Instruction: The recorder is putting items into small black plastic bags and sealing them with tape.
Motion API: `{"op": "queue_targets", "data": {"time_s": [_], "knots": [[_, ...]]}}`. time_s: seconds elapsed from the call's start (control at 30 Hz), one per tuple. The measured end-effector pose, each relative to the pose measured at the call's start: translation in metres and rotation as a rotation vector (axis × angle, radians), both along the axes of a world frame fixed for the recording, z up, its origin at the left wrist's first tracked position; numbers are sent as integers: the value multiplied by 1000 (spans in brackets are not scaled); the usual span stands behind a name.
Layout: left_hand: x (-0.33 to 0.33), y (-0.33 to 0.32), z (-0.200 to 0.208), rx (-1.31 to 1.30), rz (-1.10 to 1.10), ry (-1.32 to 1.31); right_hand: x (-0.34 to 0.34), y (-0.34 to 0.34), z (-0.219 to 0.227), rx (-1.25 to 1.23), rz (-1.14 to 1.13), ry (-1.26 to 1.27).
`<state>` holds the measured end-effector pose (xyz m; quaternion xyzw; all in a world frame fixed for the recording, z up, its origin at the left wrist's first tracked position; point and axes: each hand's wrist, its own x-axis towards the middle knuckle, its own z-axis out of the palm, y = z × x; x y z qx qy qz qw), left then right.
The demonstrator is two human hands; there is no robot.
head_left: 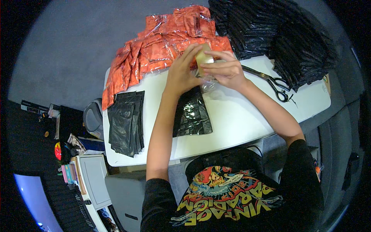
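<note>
Over the far middle of the table, both my hands are on a shiny yellowish roll of tape [204, 61]. My left hand [182, 71] curls round its left side, fingertips near the top. From the right, the fingers of my right hand [228, 69] press against it. A crumpled piece of clear plastic [208, 83] shows just below the roll. Partly behind my left forearm lies a glossy black plastic packet [195, 114]. Farther left is a neat stack of flat black packets [125, 123].
Orange items in clear bags [154, 52] pile along the table's far edge. A large heap of black bagged items [270, 34] fills the far right. Black-handled scissors [276, 83] lie on the white table [235, 116] beside my right forearm. A white cabinet [92, 179] stands at the left.
</note>
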<state>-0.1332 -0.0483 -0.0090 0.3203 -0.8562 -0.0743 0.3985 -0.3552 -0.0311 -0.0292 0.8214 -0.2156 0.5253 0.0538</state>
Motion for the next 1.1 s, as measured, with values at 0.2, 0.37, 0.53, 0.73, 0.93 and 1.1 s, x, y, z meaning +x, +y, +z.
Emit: {"op": "queue_targets", "data": {"time_s": [0.2, 0.37, 0.53, 0.73, 0.93, 1.1], "knots": [[8, -11, 6, 52, 12, -16, 6, 12, -10, -8, 127, 48], [8, -12, 5, 90, -12, -56, 1, 12, -14, 46, 162, 41], [0, -12, 2, 85, 25, -96, -2, 14, -13, 12, 116, 94], [5, -24, 6, 267, 9, -62, 1, 27, -1, -121, 151, 177], [4, -22, 9, 264, -11, -58, -2, 35, 18, -250, 23, 210], [6, -22, 10, 156, 23, -131, -6, 33, 16, -288, -11, 192]]}}
